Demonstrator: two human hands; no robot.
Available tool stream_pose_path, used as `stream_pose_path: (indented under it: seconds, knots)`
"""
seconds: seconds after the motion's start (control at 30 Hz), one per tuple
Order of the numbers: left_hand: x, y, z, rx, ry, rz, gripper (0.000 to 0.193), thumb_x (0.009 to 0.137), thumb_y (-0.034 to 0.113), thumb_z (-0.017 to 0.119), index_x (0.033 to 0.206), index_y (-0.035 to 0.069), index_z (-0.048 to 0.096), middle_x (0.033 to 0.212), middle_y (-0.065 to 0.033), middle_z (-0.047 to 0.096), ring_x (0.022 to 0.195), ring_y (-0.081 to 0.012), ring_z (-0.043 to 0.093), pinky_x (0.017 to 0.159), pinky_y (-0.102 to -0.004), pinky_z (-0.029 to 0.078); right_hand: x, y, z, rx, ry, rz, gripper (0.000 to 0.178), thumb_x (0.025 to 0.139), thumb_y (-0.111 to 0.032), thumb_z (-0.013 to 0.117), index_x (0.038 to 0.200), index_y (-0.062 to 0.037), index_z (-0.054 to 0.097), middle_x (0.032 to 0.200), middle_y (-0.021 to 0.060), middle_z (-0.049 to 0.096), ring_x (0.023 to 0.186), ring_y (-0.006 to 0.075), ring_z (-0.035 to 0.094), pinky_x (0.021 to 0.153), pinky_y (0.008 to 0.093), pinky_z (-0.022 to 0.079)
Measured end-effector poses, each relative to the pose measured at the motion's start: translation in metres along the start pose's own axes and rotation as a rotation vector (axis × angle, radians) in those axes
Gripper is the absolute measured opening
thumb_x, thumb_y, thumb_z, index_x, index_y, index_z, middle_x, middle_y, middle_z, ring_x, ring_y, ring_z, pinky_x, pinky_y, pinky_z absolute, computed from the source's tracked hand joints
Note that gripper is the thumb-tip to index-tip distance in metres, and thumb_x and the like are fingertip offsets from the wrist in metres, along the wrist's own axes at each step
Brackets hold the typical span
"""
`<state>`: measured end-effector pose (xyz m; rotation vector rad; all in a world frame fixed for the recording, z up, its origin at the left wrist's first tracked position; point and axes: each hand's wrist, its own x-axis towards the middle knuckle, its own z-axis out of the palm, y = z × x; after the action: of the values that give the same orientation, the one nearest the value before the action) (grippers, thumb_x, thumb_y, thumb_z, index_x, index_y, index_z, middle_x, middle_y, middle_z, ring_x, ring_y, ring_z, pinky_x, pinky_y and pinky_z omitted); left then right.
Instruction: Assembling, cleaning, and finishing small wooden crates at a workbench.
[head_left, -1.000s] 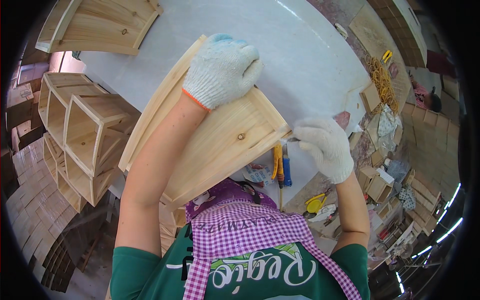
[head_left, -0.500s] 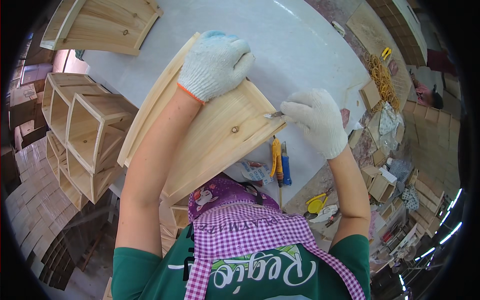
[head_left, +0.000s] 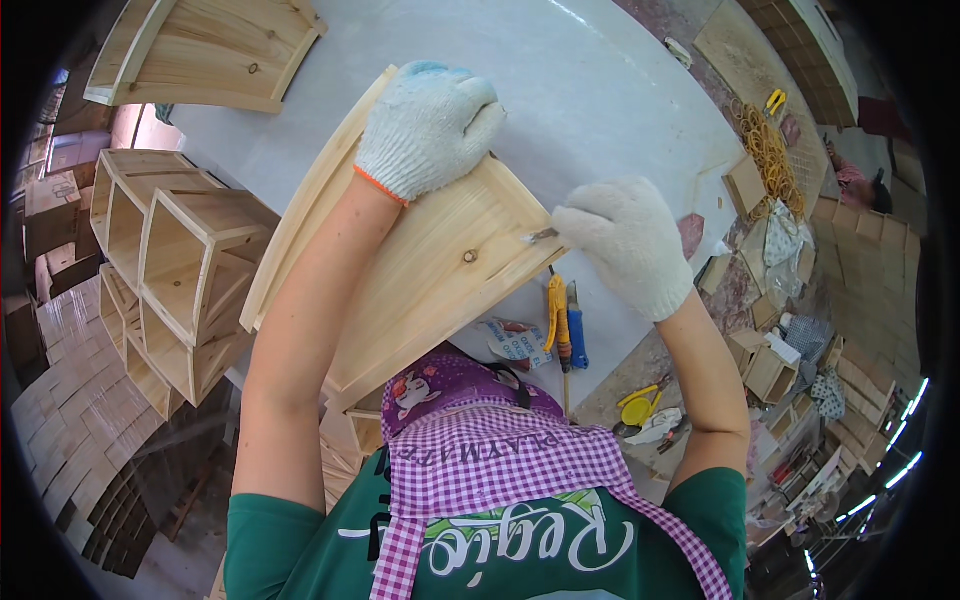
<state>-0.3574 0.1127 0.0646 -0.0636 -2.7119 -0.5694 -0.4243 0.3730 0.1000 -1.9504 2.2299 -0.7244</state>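
Pale pine wooden box (head_left: 420, 270) at near table edge, stiff, probably light; left hand (head_left: 428, 125) pressed flat on top, right hand (head_left: 630, 245) fingers pinching small metal tool (head_left: 542, 236) at corner.

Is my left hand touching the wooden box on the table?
Touching. The head view shows the gloved left hand pressed flat on the upper edge of the wooden box, with no gap between them.
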Motion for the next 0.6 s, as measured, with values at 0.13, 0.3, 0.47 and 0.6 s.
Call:
stream_pose_path:
  seconds: [0.13,0.3,0.47,0.6]
  knots:
    - [0.000,0.000,0.000,0.004,-0.006,0.002,0.023,0.090,0.025,0.064,0.078,0.007,0.071,0.078,-0.0096,0.069,0.078,-0.0314,0.066,0.086,-0.0429,0.052,-0.003,-0.001,-0.003,-0.013,-0.018,-0.044,0.019,0.074,-0.009,0.068,0.093,-0.0101,0.066,0.088,0.0080,0.065,0.080,0.0321,0.064,0.072,0.0445,0.049]
    - [-0.003,-0.003,-0.003,-0.093,0.208,0.050,0.016,0.088,0.021,0.068,0.095,0.007,0.072,0.086,-0.0113,0.070,0.084,-0.0327,0.066,0.086,-0.0435,0.051,-0.021,-0.009,-0.011,0.089,-0.207,0.126,0.020,0.087,-0.008,0.070,0.107,-0.0079,0.070,0.109,0.0096,0.072,0.101,0.0293,0.068,0.088,0.0418,0.050]
    - [-0.022,0.024,-0.020,-0.127,0.309,0.163,0.027,0.084,0.011,0.070,0.111,0.006,0.070,0.091,-0.0119,0.068,0.089,-0.0338,0.065,0.089,-0.0461,0.050,-0.038,-0.048,0.016,0.450,0.388,0.516,0.010,0.095,-0.006,0.062,0.104,-0.0033,0.065,0.112,0.0152,0.074,0.100,0.0322,0.072,0.086,0.0403,0.056]
    - [-0.076,0.092,-0.033,-0.196,0.094,-0.141,0.042,0.084,0.011,0.071,0.124,0.002,0.065,0.106,-0.0167,0.067,0.102,-0.0377,0.062,0.098,-0.0483,0.047,-0.031,-0.061,0.027,0.564,0.480,0.657,0.011,0.102,-0.009,0.058,0.106,-0.0011,0.065,0.120,0.0204,0.073,0.106,0.0318,0.073,0.091,0.0382,0.057]
